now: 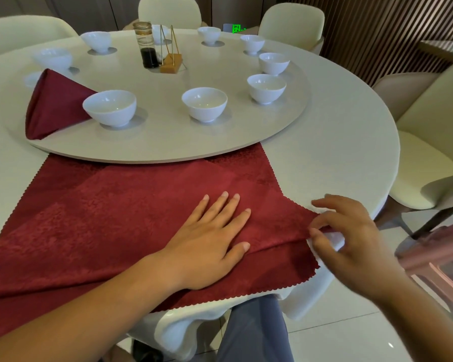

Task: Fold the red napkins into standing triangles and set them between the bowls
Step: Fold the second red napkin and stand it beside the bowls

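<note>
Left hand is pressing flat on the red napkin at the table edge; right hand is pinching its corner. White bowls are sitting empty; bottle is holding dark liquid.

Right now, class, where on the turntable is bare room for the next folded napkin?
Bare turntable lies between the near-left bowl and the near-middle bowl, and before the sauce bottle. Crowded: the standing napkin fills the left gap.
</note>
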Motion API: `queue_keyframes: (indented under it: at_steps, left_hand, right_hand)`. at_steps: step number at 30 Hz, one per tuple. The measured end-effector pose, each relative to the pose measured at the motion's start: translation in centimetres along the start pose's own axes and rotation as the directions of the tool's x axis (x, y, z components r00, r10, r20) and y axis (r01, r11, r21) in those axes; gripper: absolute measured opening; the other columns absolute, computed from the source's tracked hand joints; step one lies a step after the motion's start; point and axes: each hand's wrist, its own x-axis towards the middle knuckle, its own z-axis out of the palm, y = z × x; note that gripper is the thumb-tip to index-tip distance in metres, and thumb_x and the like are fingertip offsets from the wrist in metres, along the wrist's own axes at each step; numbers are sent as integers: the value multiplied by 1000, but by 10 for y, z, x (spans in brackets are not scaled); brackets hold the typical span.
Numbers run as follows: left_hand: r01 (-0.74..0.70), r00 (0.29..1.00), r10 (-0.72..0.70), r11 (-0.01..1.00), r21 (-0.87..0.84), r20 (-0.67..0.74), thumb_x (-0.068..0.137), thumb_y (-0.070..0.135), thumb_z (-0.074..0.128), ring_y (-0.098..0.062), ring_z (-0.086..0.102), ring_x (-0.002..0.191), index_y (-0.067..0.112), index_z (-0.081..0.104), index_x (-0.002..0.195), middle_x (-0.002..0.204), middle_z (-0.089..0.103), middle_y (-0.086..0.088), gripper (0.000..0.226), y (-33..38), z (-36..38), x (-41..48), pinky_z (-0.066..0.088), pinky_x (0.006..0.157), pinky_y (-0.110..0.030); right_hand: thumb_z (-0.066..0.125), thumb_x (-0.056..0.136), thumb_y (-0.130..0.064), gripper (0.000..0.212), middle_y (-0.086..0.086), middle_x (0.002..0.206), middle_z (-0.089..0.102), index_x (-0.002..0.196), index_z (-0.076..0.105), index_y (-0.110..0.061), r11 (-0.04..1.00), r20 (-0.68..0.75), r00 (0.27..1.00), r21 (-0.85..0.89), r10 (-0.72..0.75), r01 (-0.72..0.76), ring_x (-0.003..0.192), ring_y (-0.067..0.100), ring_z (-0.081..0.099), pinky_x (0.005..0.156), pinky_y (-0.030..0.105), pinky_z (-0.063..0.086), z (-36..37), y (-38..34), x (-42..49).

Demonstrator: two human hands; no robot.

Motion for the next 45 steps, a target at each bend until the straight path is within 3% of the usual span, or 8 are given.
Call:
queue_keyframes:
  at_steps: [6, 13, 22, 25, 28, 31, 39, 45]
  left_hand:
    - [-6, 1000, 7, 999, 39, -25, 96, 65, 4, -10, -33, 149, 28, -11, 162, 167, -25, 5, 77, -2, 4, 1, -15, 125, -41]
    - [-5, 999, 7, 998, 59, -36, 100, 62, 7, -12, -31, 151, 19, -14, 161, 167, -25, 3, 78, -1, 6, 1, -11, 126, -43]
    - [-6, 1000, 8, 999, 37, -31, 104, 62, 12, -10, -31, 150, 21, -14, 161, 167, -26, 5, 75, -1, 6, 1, -11, 126, -42]
    - [-3, 999, 3, 1000, 12, -40, 104, 61, 16, -8, -31, 150, 21, -12, 162, 167, -24, 5, 76, -1, 5, 0, -13, 125, -40]
    - [-46, 994, 34, 993, -111, -103, 106, 51, 21, -4, -26, 151, 19, -5, 163, 169, -17, 4, 70, -4, 4, 0, -15, 125, -32]
    - [-53, 987, 20, 976, -210, -157, 108, 38, 25, -3, -20, 153, 18, 3, 164, 170, -11, 3, 63, -8, 1, -10, -14, 123, -23]
    - [257, 959, -260, 966, -35, -110, 91, 60, -14, -6, -27, 151, 25, -5, 163, 168, -18, 6, 80, -81, 10, -106, -21, 120, -25]
    - [389, 914, -392, 920, -45, -105, 87, 65, -15, -9, -29, 151, 30, -11, 160, 167, -21, 7, 82, -106, 14, -139, -18, 124, -35]
  right_hand:
    - [19, 102, -56, 65, -9, 165, 16, 157, 31, -24, 991, 345, 936, -86, -65, 101, 154, 5, -5, 125, 27, -3, 45, -57, -7]
    - [-3, 93, -65, 74, -13, 165, -8, 158, 3, -29, 972, 363, 926, -236, 105, -18, 147, -4, -22, 123, 25, -10, 37, -34, -18]
    - [6, 98, -65, 76, -9, 167, 3, 160, 16, -22, 949, 253, 924, -208, 287, -238, 151, 1, -11, 121, 20, -7, 19, -11, -19]
    - [31, 106, -49, 56, 8, 160, 35, 144, 53, -14, 973, 137, 980, -197, 147, -119, 151, 26, 25, 123, 42, 22, 33, -40, -4]
    - [51, 93, -40, 31, 1, 116, 69, 95, 75, -20, 987, 36, 999, -160, -22, 27, 106, 27, 61, 91, 45, 48, 57, -61, 10]
    - [65, 87, -39, 19, -9, 88, 56, 73, 64, -26, 998, 105, 994, -66, 25, -18, 82, 17, 52, 75, 41, 48, 63, -61, 24]
    - [73, 85, -35, 19, -16, 100, 52, 73, 59, -34, 991, 239, 965, 43, 111, -124, 97, 16, 53, 88, 41, 48, 61, -55, 29]
    - [69, 86, -38, 23, -12, 86, 51, 69, 54, -33, 980, 255, 957, -171, 140, -98, 84, 16, 51, 79, 40, 46, 58, -86, 42]
